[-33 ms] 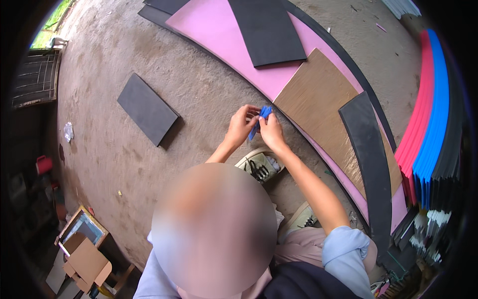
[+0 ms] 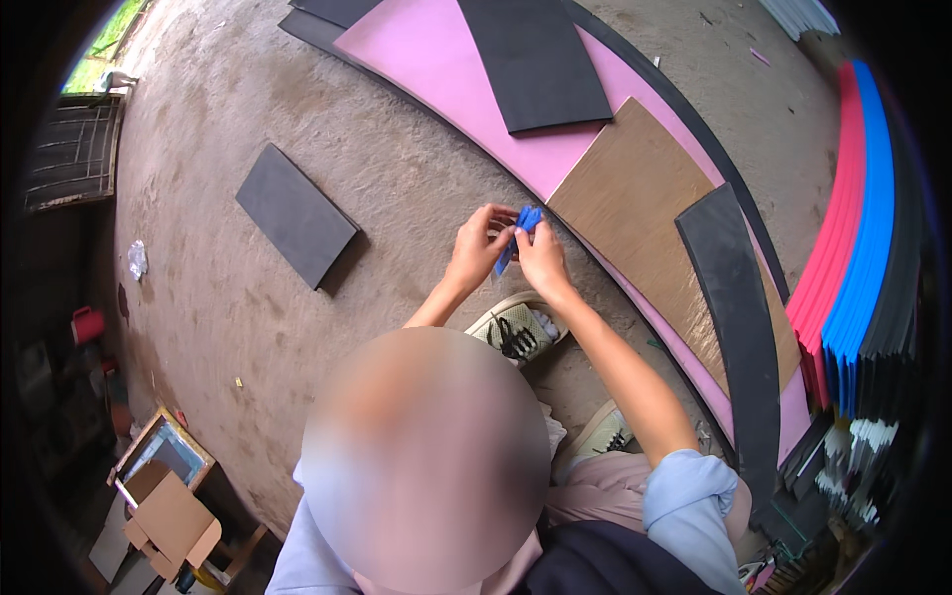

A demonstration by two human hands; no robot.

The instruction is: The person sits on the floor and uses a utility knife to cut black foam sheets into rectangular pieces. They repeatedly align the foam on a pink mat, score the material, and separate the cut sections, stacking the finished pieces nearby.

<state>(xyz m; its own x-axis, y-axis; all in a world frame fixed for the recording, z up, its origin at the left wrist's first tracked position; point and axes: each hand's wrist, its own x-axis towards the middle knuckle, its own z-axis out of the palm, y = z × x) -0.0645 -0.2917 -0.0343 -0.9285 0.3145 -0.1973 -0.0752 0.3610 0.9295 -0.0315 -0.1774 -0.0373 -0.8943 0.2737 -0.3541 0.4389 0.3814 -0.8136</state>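
Both my hands meet over the floor, just above a pale shoe (image 2: 513,332) with black laces. Between them is a small bright blue object (image 2: 529,218) that looks like thin strips or folded pieces; its exact kind is too small to make out. My left hand (image 2: 478,243) has its fingers curled against its left side. From the right, my right hand (image 2: 542,260) pinches it with the thumb in front. A narrow blue part hangs below the fingers. Beside the right hand runs the edge of a large pink sheet (image 2: 416,55).
On the pink sheet lie a brown board (image 2: 640,188) and dark foam-like slabs (image 2: 535,64). Another dark slab (image 2: 297,213) rests on the floor at left. Red, blue and black sheets (image 2: 863,198) stand stacked at right. An open cardboard box (image 2: 174,521) sits lower left.
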